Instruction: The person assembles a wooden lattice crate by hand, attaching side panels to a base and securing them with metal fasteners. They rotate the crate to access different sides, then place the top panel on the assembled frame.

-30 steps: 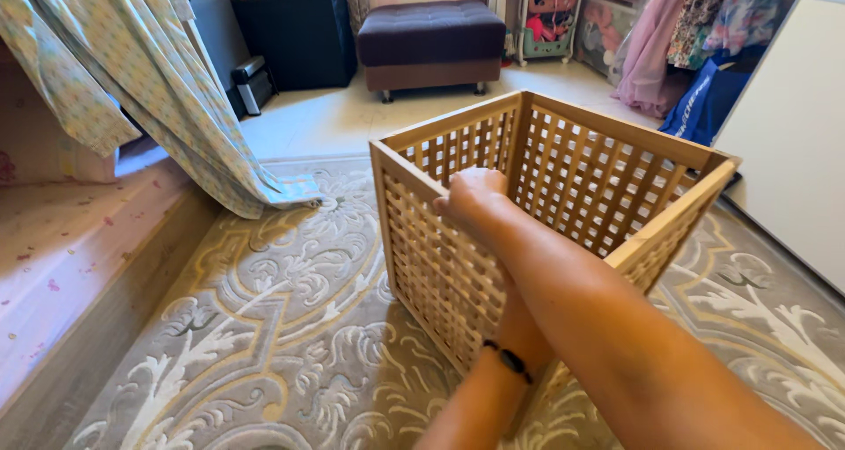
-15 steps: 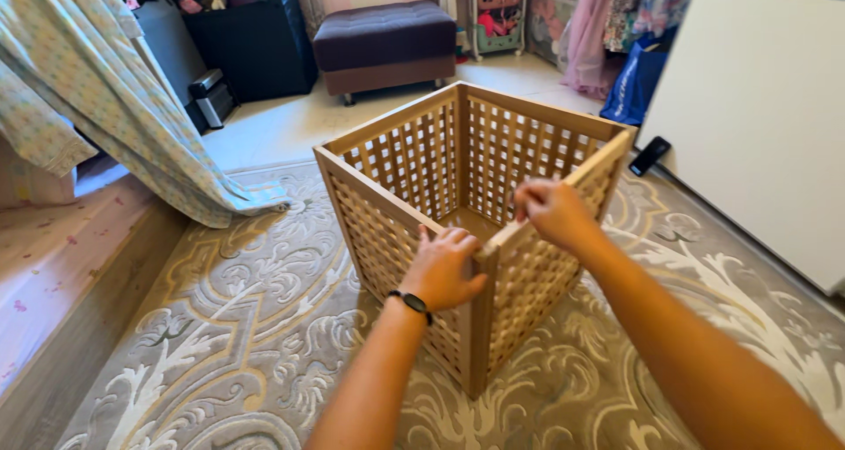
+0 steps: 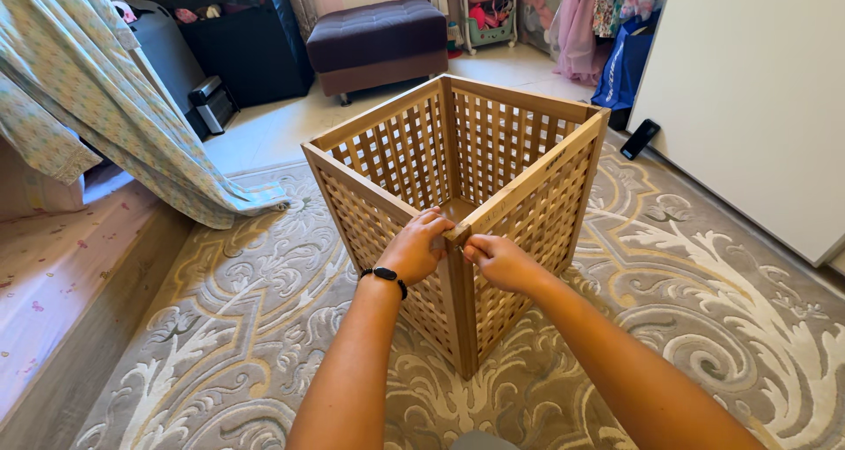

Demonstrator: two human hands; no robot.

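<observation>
A square wooden lattice basket (image 3: 519,124) stands upright on a patterned grey and beige rug (image 3: 220,327), one corner post pointing toward me. My left hand (image 3: 414,247), with a black band at the wrist, grips the top rim just left of that near corner. My right hand (image 3: 502,261) is closed on the rim and lattice just right of the same corner. The two hands almost touch at the post. The basket's inside looks empty as far as I can see.
A bed edge with a pale floral sheet (image 3: 106,124) hanging down lies at the left. A dark padded stool (image 3: 378,40) stands behind the basket. A white cabinet side (image 3: 757,98) rises at the right, with a black phone-like object (image 3: 640,138) on the floor beside it.
The basket now stands with its corner post facing me. Both hands have slid along the rim and come together at the near corner; earlier they were spread apart.
</observation>
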